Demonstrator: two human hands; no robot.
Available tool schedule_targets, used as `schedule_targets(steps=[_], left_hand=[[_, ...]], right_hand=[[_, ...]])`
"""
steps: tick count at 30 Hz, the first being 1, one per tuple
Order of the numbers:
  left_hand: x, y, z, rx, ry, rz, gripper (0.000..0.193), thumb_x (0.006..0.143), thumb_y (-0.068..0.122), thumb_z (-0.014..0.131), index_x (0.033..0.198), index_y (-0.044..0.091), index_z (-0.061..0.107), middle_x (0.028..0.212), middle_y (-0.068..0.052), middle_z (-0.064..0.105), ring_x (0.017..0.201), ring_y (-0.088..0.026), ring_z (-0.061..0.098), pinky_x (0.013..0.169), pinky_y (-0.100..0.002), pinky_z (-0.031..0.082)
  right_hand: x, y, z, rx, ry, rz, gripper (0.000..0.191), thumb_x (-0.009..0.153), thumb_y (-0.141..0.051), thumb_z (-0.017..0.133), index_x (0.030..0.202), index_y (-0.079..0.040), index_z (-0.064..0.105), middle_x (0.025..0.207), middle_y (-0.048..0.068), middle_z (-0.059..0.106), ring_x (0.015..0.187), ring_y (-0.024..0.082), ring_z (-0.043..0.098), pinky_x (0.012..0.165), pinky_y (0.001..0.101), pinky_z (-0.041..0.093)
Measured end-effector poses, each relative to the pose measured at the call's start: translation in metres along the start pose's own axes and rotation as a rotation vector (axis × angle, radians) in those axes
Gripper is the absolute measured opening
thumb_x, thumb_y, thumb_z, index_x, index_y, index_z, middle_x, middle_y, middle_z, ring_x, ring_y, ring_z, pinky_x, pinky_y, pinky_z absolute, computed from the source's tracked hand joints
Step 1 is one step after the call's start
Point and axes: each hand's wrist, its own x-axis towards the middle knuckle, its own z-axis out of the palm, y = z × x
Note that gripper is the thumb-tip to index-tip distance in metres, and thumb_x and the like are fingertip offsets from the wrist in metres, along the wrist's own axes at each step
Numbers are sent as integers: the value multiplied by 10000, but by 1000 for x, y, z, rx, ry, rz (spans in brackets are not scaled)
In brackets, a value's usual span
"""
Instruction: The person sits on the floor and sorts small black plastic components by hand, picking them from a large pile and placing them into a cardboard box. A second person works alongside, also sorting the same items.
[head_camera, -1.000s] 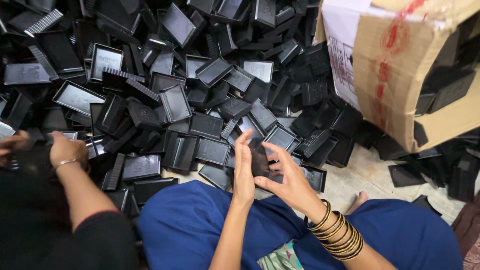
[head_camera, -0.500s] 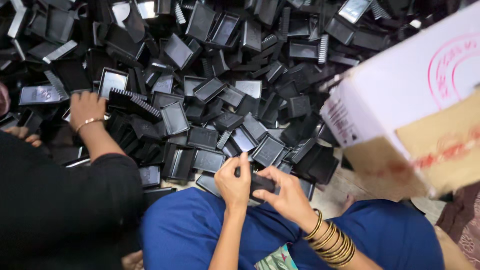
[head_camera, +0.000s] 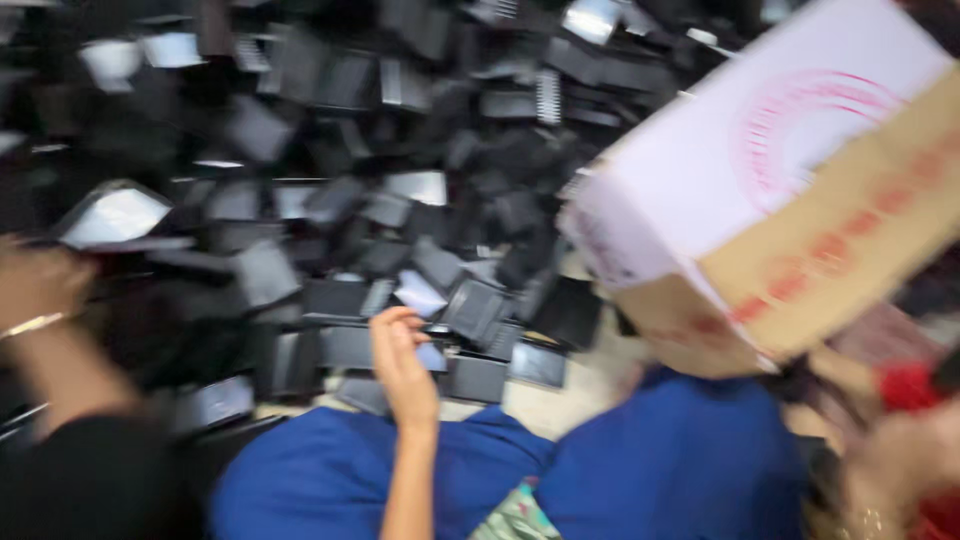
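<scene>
The picture is very blurry, so small things are hard to tell.

The left hand (head_camera: 403, 368) is up near the middle, with its fingers curled over a small flat black tray (head_camera: 432, 357). It looks like the fingers pinch the tray's edge, maybe to lift it free from the pile. The tray sits just at the hand's 3 o'clock, at the near edge of the heap.

The right hand (head_camera: 900, 455) is far off at 4 o'clock, low in the corner. It is too smeared to tell if it is open or closed. Something red (head_camera: 905, 385) is beside it.

The big pile of black trays (head_camera: 330, 200) covers the floor (head_camera: 580, 385) from 9 o'clock round to 1 o'clock. They lie every which way, some flat, some tipped up.

A large cardboard box (head_camera: 790, 200) leans in from 2 o'clock. It hides part of the pile and sits between the two hands.

The person's blue lap (head_camera: 640, 470) is at 6 o'clock. Another person's hand (head_camera: 40, 285), with a thin bracelet, reaches in at 9 o'clock above a black sleeve (head_camera: 80, 480).
</scene>
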Motion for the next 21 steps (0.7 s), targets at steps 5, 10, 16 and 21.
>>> schedule_targets(steps=[5, 10, 16, 21], left_hand=[[-52, 43, 58, 397, -287, 459, 375, 857, 269, 702, 1135, 29, 627, 1182, -159, 590, 1143, -342, 526, 1002, -473, 417], [-116, 87, 170, 519, -704, 636, 1046, 672, 412, 840, 1527, 67, 346, 1509, -397, 339, 1328, -544, 393, 1040, -558, 366], [-61, 90, 245, 314, -454, -136, 1060, 948, 411, 574, 1600, 2, -156, 1128, -438, 637, 999, -587, 669, 885, -539, 536], [12, 99, 243, -76, -567, -543, 636, 895, 305, 449, 1383, -10, 191, 1044, -386, 624, 817, -519, 726, 606, -465, 613]], right_hand=[[45, 34, -14, 347, -305, 502, 519, 1110, -392, 531, 1479, -35, 458, 1405, 95, 617, 1299, 279, 589, 1130, 467, 488], [38, 49, 45, 234, -530, 560, 607, 1092, -430, 533, 1551, -57, 392, 1521, 81, 517, 1387, 229, 510, 1187, 445, 436], [50, 50, 181, 318, -917, 726, 680, 1046, -445, 440, 1584, -69, 264, 1557, 70, 439, 1277, 326, 620, 1051, 472, 552], [37, 12, 181, -63, -986, 299, 465, 1090, -279, 552, 1480, -32, 490, 1430, 142, 613, 1221, 257, 695, 990, 369, 605]])
